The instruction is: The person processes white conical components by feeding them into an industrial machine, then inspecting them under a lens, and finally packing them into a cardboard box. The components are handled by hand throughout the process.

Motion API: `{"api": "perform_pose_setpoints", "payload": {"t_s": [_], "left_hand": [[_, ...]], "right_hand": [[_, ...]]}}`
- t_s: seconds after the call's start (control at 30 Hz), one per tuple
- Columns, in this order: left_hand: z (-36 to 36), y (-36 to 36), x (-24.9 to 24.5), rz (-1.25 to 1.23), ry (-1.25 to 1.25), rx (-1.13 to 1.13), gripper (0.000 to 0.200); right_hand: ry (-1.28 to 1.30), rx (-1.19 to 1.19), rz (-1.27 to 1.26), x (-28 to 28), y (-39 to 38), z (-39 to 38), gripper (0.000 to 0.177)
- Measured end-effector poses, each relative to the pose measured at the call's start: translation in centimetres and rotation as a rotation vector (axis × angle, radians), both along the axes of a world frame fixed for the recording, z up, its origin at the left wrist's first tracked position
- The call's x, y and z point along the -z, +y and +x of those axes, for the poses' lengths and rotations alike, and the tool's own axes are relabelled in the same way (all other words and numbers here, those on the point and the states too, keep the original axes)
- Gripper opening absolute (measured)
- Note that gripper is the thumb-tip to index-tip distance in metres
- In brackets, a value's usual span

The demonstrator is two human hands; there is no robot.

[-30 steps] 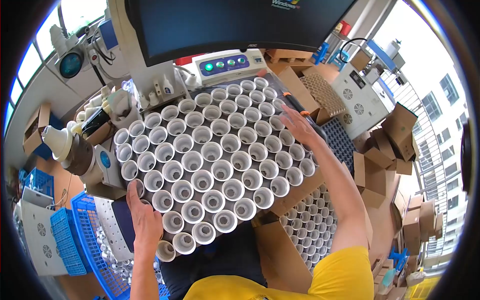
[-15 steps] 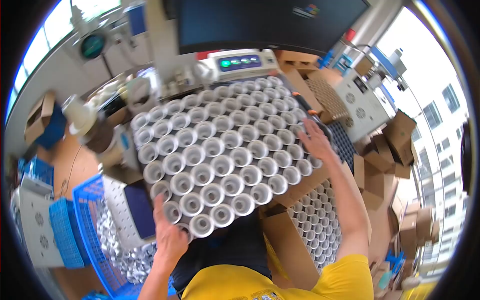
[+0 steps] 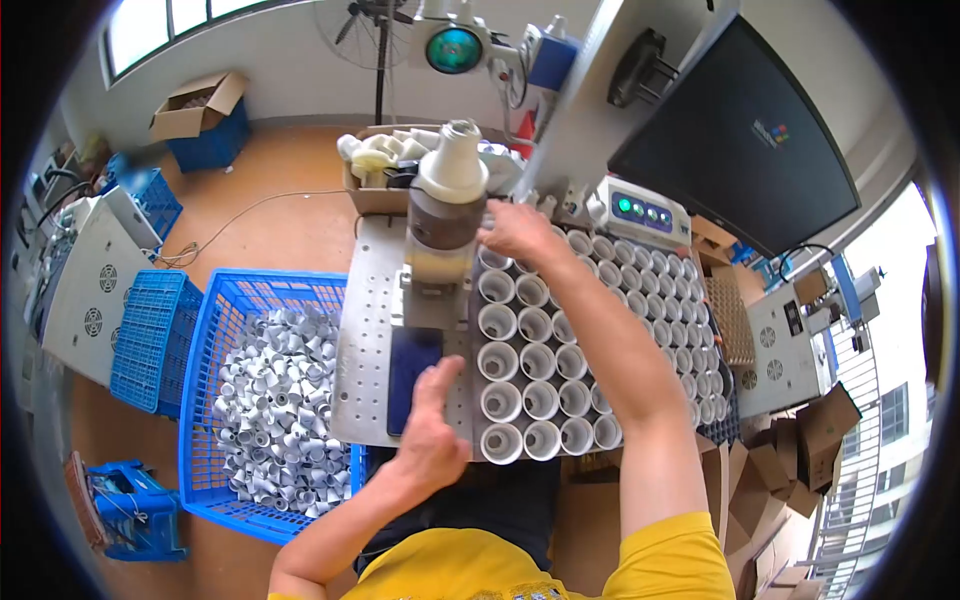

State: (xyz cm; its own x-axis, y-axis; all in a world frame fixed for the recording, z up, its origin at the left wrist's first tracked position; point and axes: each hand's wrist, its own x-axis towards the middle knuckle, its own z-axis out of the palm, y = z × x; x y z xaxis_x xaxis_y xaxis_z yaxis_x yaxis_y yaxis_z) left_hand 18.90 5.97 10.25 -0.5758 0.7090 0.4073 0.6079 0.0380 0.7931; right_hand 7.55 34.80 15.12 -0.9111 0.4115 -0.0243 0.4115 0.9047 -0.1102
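Note:
A large tray of white cup-shaped parts (image 3: 540, 395), open ends up in rows, lies right of a perforated metal plate (image 3: 365, 400). My left hand (image 3: 432, 445) is over the plate's front right part, beside the tray's left edge, with a finger and thumb stretched forward. A dark blue rectangular pad (image 3: 414, 375) lies on the plate just left of it. My right hand (image 3: 520, 235) reaches across the cups to their far left corner, right next to the grey-and-white machine head (image 3: 447, 200). Its fingertips are bent and partly hidden there.
A blue basket (image 3: 195, 430) full of small white-grey parts stands at left. Behind the plate is a carton (image 3: 380, 200) of white pieces. A control box (image 3: 640, 212) with green lights and a monitor (image 3: 745, 140) stand at the back right. Cardboard boxes (image 3: 790, 460) are at far right.
The view has turned left, so the cup tray now appears farther right. My right hand has gone from the tray's right edge to its far left corner. My left hand has left the tray's front left corner.

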Motion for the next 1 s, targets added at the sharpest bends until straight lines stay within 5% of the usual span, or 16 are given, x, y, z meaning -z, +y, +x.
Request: {"api": "perform_pose_setpoints", "payload": {"t_s": [0.13,0.27,0.37,0.4,0.5,0.63,0.7,0.77,0.8,0.83,0.87,0.9,0.97,1.0], "left_hand": [[-8.5,-0.6,-5.3,0.269,0.148,-0.261,0.065],[-14.6,5.0,-12.6,0.346,0.042,-0.283,0.06],[-17.9,10.9,-13.9,0.291,-0.148,-0.206,0.034],[-18.5,11.8,-14.2,0.224,-0.206,-0.154,0.028],[-18.7,11.5,-14.7,0.155,0.505,-0.423,0.019],[-18.2,2.4,-15.5,0.342,0.698,-0.604,0.02],[-19.2,-3.5,-12.1,0.441,0.284,-0.433,0.023],[-19.3,-8.6,-6.1,0.471,0.067,-0.572,0.029],[-20.1,-11.8,-2.7,0.368,0.182,-0.616,0.029],[-21.9,-15.0,2.6,0.456,0.003,-0.532,0.027],[-22.7,-17.8,6.6,0.145,0.321,-0.729,0.026],[-23.3,-20.6,10.4,-0.144,0.645,-0.952,0.027],[-25.6,-26.1,17.2,-0.158,0.354,-0.977,0.027],[-25.8,-28.0,19.2,-0.114,0.162,-1.024,0.032]], "right_hand": [[-0.222,-0.069,0.194,-0.1,-0.7,-2.4,0.047],[0.118,0.011,0.014,-2.8,1.6,-1.3,0.043],[0.616,0.048,-0.477,-7.6,3.2,1.0,0.047],[0.722,0.029,-0.811,-10.3,1.1,2.6,0.046],[0.97,-0.199,-0.908,-12.0,-1.9,3.2,0.038],[0.96,-0.298,-0.84,-9.1,-7.0,2.1,0.032],[1.006,-0.31,-0.792,-7.6,-8.0,1.4,0.034],[1.145,-0.347,-0.878,-6.5,-8.7,1.1,0.036],[1.174,-0.357,-0.762,-6.0,-8.4,0.9,0.035],[1.198,-0.354,-0.648,-5.5,-7.8,0.5,0.035],[1.169,-0.347,-0.557,-5.9,-8.0,1.1,0.034],[1.21,-0.456,-0.747,-5.3,-7.9,0.7,0.033],[0.862,-0.295,-0.601,-5.4,-6.7,1.2,0.026],[1.08,-0.315,-0.591,-6.8,-8.1,1.8,0.032]]}}
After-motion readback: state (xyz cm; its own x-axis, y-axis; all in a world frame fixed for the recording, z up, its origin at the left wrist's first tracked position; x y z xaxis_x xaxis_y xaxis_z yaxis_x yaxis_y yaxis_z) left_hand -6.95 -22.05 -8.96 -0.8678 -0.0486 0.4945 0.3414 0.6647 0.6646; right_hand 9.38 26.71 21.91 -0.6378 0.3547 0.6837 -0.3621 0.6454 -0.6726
